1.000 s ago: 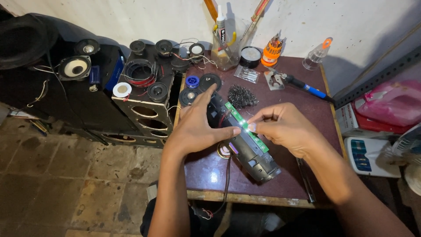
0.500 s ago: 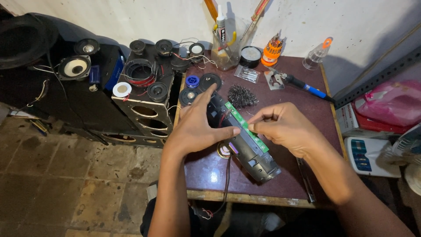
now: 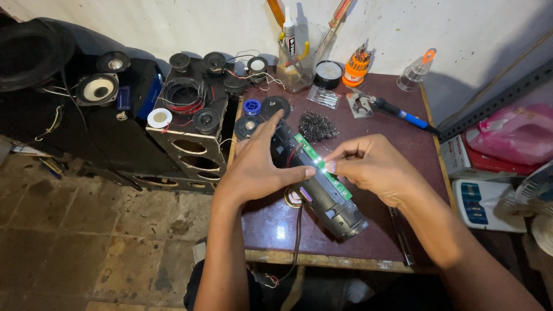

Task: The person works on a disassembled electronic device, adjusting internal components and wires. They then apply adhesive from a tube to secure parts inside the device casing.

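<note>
— While pinched so lightly at its middle, could easily flex or crack, that narrow green circuit board (image 3: 321, 167), especially if pressed harder against the dark speaker body (image 3: 322, 193) beneath it. Lies lengthwise along the top of that body, near the middle of the brown table (image 3: 415, 150).

— Agreed. Could also snag the red wires at the far end if tugged sideways. Worth watching the dark cable (image 3: 298, 230) trailing off the near table edge too; might drag the whole housing.

— And the grip?

— Right hand (image 3: 377, 170): thumb and forefinger nearly closed on the board's edge, other fingers curled under, wrist coming in from the right. Left hand (image 3: 256, 167): spread flat over the housing's left side, thumb tip touching the board just beside the right fingertips, forefinger stretched toward the far end. Steadying rather than clasping.

— Nearby hazards?

— Steel wool ball (image 3: 317, 125) just beyond, soldering iron (image 3: 394, 109) farther back. Loose strands could short something.
</note>
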